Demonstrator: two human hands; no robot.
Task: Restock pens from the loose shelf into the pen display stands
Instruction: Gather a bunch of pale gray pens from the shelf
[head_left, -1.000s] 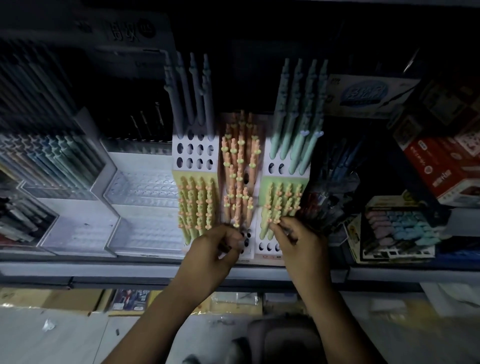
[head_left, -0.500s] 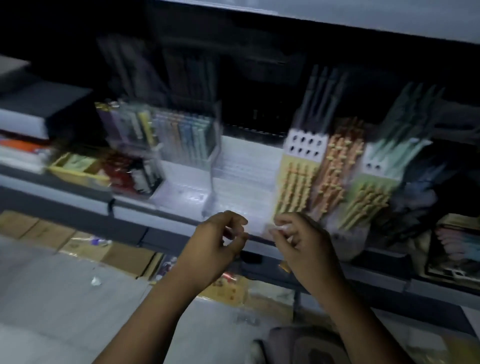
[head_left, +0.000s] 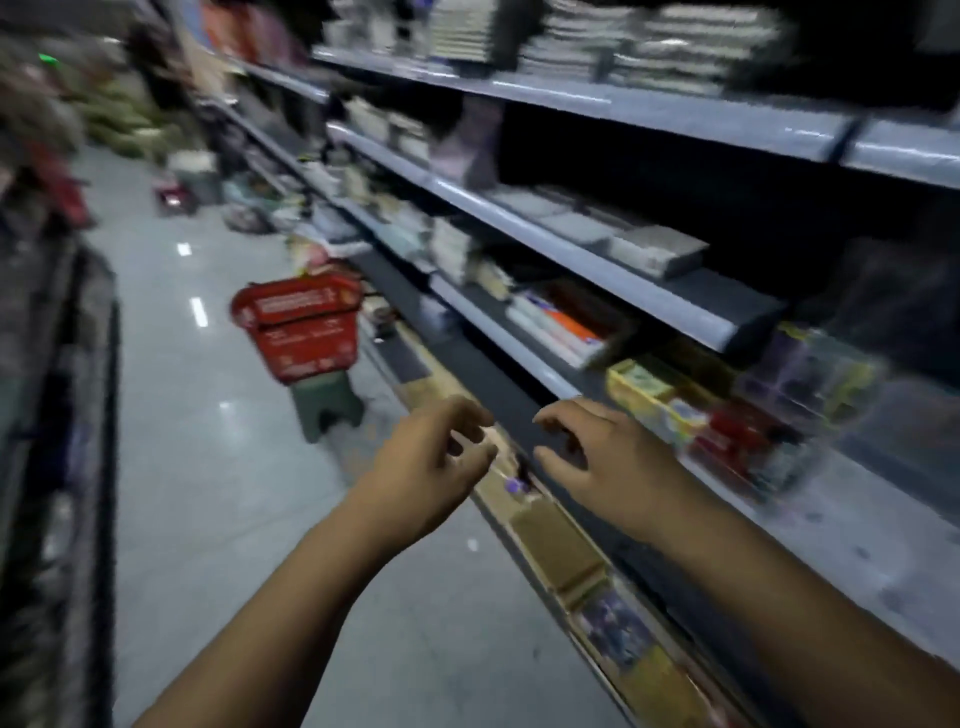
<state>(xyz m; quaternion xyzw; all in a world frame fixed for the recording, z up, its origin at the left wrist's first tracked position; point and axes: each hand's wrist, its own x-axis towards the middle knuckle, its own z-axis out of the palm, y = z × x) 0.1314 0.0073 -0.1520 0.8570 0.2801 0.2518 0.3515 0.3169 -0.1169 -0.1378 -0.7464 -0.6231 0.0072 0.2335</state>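
Pen display (head_left: 810, 374) blurred, apart to right of right hand (head_left: 608, 457) and left hand (head_left: 431, 467); grips loosely curled, empty.

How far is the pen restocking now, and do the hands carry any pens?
Done: hard to judge; the blurred view faces down the aisle and shows no pen stand clearly. In hand: nothing; the left hand and right hand are loosely curled and empty beside the shelf. Left: likely fetching more pens, perhaps from the red basket on the green stool; its contents are not visible.
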